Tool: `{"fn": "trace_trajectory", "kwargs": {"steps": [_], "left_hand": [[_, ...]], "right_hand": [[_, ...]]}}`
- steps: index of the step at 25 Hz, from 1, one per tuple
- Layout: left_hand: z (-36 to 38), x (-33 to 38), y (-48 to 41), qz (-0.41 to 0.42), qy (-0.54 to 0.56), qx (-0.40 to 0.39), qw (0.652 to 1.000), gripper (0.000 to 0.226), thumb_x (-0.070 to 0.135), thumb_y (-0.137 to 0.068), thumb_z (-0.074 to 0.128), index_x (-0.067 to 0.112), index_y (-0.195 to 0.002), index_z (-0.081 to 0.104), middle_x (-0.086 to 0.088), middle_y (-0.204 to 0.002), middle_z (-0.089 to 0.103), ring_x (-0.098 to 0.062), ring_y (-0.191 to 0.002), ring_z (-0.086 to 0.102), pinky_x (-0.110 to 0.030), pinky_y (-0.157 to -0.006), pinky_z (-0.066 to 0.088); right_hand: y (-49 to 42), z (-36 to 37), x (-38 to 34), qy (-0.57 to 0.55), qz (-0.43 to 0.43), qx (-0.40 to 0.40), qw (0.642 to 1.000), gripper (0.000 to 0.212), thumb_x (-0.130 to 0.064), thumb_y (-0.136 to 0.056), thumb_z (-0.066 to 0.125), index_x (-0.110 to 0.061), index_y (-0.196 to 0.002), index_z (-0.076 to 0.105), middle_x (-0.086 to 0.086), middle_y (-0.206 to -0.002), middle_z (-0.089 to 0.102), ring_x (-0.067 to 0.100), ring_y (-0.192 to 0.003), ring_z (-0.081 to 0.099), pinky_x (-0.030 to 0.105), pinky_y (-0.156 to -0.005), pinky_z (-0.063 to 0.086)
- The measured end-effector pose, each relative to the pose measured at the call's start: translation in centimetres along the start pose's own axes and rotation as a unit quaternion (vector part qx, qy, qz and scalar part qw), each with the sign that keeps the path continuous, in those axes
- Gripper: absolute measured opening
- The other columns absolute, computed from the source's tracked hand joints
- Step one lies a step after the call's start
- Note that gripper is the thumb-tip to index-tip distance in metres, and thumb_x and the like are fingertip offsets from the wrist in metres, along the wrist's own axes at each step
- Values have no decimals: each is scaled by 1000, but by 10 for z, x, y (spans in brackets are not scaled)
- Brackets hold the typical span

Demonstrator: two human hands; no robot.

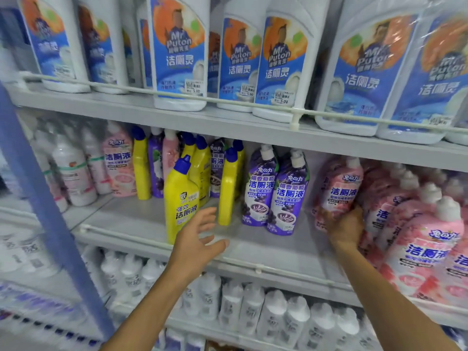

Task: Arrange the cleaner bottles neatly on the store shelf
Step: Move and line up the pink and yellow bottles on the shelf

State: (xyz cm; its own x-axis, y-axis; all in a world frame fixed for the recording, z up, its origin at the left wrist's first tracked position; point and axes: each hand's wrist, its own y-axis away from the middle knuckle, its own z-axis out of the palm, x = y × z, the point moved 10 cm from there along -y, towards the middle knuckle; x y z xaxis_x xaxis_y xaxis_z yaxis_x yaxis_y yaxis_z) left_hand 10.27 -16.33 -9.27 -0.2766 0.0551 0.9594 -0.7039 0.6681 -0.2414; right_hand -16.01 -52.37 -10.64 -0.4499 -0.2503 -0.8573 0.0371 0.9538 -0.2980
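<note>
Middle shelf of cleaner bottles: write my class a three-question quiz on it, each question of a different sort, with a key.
1. True or false: the left hand grips the front yellow bottle.
2. Which bottle does the right hand hold? A yellow, B purple, C pink.
3. What colour is the front yellow bottle's cap?
Key: 1 false, that hand is open and holds nothing. 2 C, the pink bottle. 3 blue.
</note>
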Motion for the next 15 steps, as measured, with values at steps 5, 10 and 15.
{"fn": "trace_trajectory", "kwargs": {"steps": [5, 10, 15], "left_hand": [[-24, 8, 8, 6, 15, 9, 1000, 67, 5, -74, 88, 25, -132, 59, 2, -123, 66, -11, -113, 63, -28, -88, 56], [-59, 4, 19, 15, 32, 25, 999, 60, 7, -75, 88, 29, -125, 63, 3, -119, 68, -13, -111, 65, -20, -82, 53], [-121, 13, 22, 27, 31, 79, 996, 59, 5, -76, 86, 18, -129, 62, 0, -119, 69, -17, -109, 66, -15, -79, 52]], "right_hand": [[56, -6, -31, 37, -32, -81, 995, 60, -48, -74, 68, -1, -113, 64, 19, -96, 70, 37, -86, 71, 32, -70, 46], [143, 14, -92, 34, -90, -200, 975, 41, -27, -86, 79, -4, -116, 63, 6, -100, 66, 25, -93, 64, 34, -79, 49], [208, 63, -192, -84, -161, -299, 937, 66, -44, -85, 79, -15, -139, 54, -7, -130, 62, 13, -112, 64, 38, -100, 53]]}}
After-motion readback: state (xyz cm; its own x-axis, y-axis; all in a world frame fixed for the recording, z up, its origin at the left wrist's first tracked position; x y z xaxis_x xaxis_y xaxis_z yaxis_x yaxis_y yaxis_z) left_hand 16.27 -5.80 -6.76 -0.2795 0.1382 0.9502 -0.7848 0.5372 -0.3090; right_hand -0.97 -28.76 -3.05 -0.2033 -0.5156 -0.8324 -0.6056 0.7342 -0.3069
